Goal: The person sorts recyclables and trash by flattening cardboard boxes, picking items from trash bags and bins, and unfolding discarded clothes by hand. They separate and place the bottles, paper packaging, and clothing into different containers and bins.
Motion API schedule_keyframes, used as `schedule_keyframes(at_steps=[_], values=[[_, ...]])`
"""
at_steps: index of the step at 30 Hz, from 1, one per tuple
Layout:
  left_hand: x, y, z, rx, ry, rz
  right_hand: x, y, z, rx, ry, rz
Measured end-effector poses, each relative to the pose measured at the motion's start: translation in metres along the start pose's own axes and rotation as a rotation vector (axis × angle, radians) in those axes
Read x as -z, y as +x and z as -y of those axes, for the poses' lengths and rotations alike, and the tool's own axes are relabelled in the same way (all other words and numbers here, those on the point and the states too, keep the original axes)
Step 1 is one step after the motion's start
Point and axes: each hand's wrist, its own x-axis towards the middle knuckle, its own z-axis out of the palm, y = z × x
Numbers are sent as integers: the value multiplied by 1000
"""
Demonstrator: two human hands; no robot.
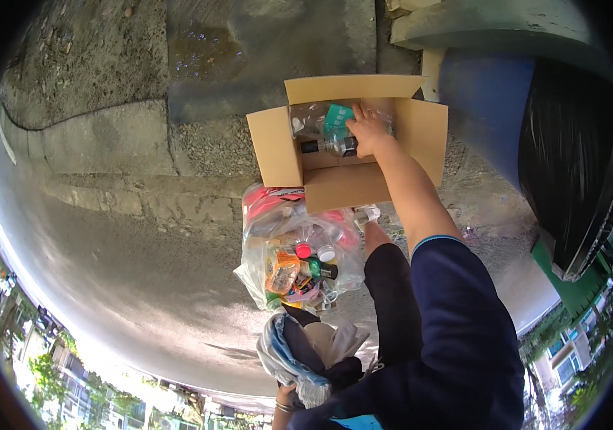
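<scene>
Inside an open cardboard box [349,190], my right hand [371,132] rests with spread fingers on a clear plastic bottle [310,118] with a teal label. Below it in the box lies another clear bottle [334,146] with a black cap. My left hand [286,394], low in the view, is closed at the edge of a grey and blue bundle of cloth or bags [288,358]; its fingers are partly hidden. Between box and bundle stands a translucent plastic bag [253,251], full of bottles and wrappers, with a green bottle [317,268] among them.
A blue bin [482,107] with a black liner [571,136] stands to the right of the box. A stone kerb [106,190] runs along the left, with a wet patch [206,54] beyond it. My bent legs [392,301] are close to the plastic bag.
</scene>
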Motion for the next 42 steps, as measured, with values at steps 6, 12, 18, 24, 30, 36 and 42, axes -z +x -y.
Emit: schedule_keyframes(at_steps=[6,12,18,24,30,36,42], values=[[-20,2,-53,-137,164,-31,38,-74,4,-32,461,-40],[-163,0,-234,-708,660,225,102,-276,8,-144,814,-544],[-368,55,-313,-1202,1279,591,56,-445,-9,-512,887,-444],[-363,185,-311,-1174,1641,-31,-23,-540,-2,-570,741,-327],[-323,139,-253,-1092,1338,129,-57,-611,-10,-854,770,485],[-240,40,-200,-882,1606,-17,-67,-663,-5,-899,937,477],[-176,-25,-152,-1045,1585,-53,-85,-724,46,-1010,1200,124]])
